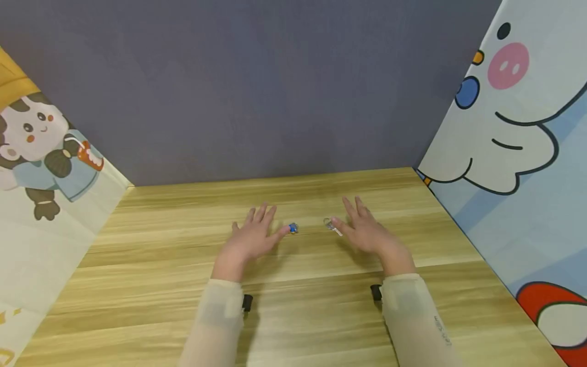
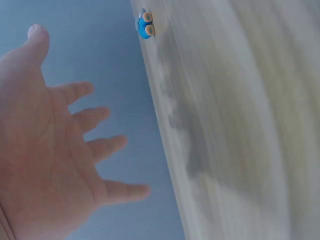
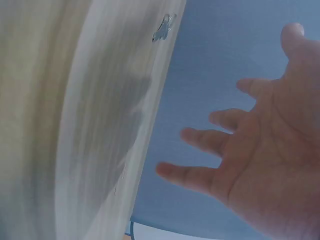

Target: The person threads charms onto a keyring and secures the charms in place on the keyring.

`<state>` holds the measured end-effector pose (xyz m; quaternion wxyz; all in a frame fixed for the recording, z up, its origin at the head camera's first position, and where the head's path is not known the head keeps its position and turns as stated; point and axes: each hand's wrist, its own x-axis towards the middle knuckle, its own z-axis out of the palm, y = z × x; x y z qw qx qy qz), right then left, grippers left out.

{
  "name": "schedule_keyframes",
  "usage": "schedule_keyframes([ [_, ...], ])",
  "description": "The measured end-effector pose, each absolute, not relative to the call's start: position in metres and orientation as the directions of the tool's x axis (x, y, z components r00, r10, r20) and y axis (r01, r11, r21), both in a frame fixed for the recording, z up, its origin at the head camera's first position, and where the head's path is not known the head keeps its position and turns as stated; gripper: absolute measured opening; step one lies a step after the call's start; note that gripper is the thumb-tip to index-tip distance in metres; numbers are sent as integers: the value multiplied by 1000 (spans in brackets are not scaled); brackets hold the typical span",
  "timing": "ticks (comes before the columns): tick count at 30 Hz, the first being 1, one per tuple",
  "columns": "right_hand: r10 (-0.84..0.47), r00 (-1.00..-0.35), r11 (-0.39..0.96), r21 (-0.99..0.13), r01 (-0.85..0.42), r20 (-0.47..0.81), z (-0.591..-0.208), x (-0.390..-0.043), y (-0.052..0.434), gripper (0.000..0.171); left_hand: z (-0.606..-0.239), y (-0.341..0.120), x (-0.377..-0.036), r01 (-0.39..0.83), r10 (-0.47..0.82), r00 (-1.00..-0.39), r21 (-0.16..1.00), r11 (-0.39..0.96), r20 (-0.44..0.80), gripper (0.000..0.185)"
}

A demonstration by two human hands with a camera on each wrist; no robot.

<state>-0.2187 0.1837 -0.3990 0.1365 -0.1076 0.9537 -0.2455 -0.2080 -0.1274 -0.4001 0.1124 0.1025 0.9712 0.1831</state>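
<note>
Both hands hover over the wooden table with fingers spread and nothing held. My left hand (image 1: 251,238) has its thumb tip beside a small blue figure (image 1: 293,228), which looks like a keychain charm. In the left wrist view the blue figure (image 2: 145,25) shows two round orange parts and lies on the tabletop, apart from the palm. Near my right hand (image 1: 367,230), a metal key ring with keys (image 1: 331,224) lies on the table, its thumb overlapping it in the head view. The right wrist view shows the keys (image 3: 164,29) apart from the spread fingers (image 3: 200,140).
The wood-grain tabletop (image 1: 302,316) ends at a dark grey wall (image 1: 275,92). Printed cartoon panels stand on both sides, a left panel (image 1: 82,219) and a right panel (image 1: 486,214). Dark wrist devices sit at both sleeves.
</note>
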Motion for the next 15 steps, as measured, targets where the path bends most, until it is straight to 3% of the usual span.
schedule_keyframes([
  [5, -319, -923, 837, -521, -167, -216, -401, -233, 187, 89, -396, -129, -215, 176, 290, -931, 426, 888, -221, 93],
  [15, -457, -870, 733, -634, -248, -188, -421, -270, 187, 75, -404, -134, -242, 276, 421, -878, 478, 834, -228, 69],
])
